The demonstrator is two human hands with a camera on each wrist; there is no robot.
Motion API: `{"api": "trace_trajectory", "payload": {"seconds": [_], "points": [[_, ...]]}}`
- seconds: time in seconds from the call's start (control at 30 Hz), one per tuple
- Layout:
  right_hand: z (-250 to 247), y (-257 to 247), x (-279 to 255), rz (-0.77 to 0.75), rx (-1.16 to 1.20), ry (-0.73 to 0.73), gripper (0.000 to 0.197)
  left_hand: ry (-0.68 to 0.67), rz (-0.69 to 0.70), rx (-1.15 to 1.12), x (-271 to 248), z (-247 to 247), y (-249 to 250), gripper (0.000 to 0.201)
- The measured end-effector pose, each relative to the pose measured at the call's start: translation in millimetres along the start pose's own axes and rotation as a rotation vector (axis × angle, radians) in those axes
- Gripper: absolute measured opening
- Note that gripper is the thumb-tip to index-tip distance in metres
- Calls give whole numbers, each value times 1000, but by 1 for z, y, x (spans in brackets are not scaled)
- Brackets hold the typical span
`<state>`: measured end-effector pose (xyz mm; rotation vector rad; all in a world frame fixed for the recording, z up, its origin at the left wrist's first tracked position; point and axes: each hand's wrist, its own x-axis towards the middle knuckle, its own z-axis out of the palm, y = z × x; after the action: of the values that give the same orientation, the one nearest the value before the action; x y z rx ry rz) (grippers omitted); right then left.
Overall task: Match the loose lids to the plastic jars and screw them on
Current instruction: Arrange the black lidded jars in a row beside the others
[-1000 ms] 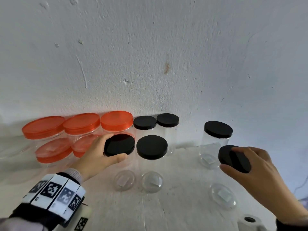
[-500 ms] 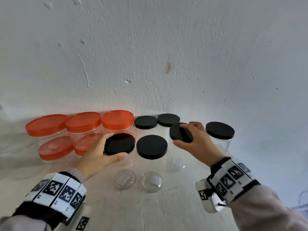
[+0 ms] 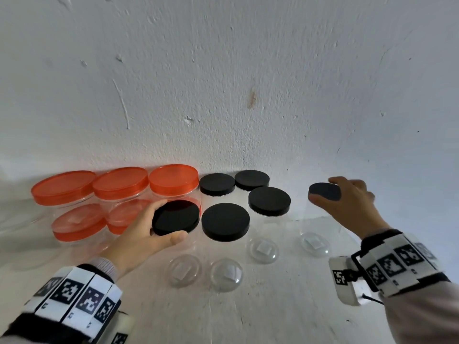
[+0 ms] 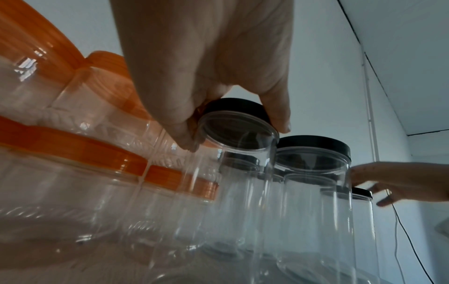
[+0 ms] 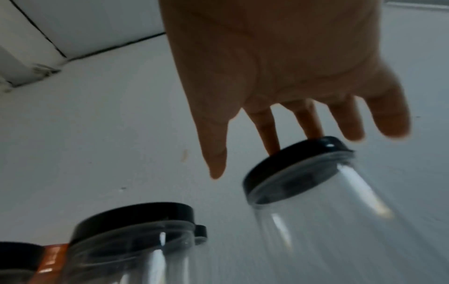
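Along the wall [image 3: 223, 70], from the left of the frame toward its middle, stand three wide clear plastic jars with orange lids [image 3: 119, 182], with two more orange-lidded jars [image 3: 77, 227] in front of them. Right of these, two tall clear plastic jars with black lids [image 3: 217, 183] stand at the back, and three more black-lidded jars [image 3: 224, 225] stand before them. The left hand [image 3: 139, 234] sits on the leftmost front lid. Far right, apart from the group, stands one clear plastic jar with a black lid [image 3: 323, 191] under the right hand [image 3: 347, 202].
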<state>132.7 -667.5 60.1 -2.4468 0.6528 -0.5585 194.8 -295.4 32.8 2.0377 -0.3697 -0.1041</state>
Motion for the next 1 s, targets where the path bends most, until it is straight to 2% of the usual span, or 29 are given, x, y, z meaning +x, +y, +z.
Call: {"api": "trace_trajectory", "payload": {"seconds": [0.07, 0.13, 0.2, 0.4, 0.5, 0.63, 0.87, 1.0], "points": [[2, 10, 5, 46, 52, -68, 63, 2, 0, -3, 0, 0, -1, 83], [6, 15, 10, 30, 84, -56, 61, 5, 3, -2, 1, 0, -2, 82], [10, 12, 20, -10, 92, -48, 62, 12, 6, -8, 2, 0, -3, 81], [30, -11, 56, -194, 112, -143, 67, 10, 11, -20, 4, -1, -8, 85], [37, -17, 72, -240, 90, -193, 68, 2, 18, 0, 4, -2, -9, 96], [45, -17, 84, -286, 59, -248, 63, -4, 28, -9, 4, -3, -10, 97], [55, -11, 92, -319, 69, -234, 60, -12, 30, -13, 3, -2, -10, 99], [51, -14, 90, -295, 50, -290, 60, -7, 34, -17, 3, -1, -10, 100]]}}
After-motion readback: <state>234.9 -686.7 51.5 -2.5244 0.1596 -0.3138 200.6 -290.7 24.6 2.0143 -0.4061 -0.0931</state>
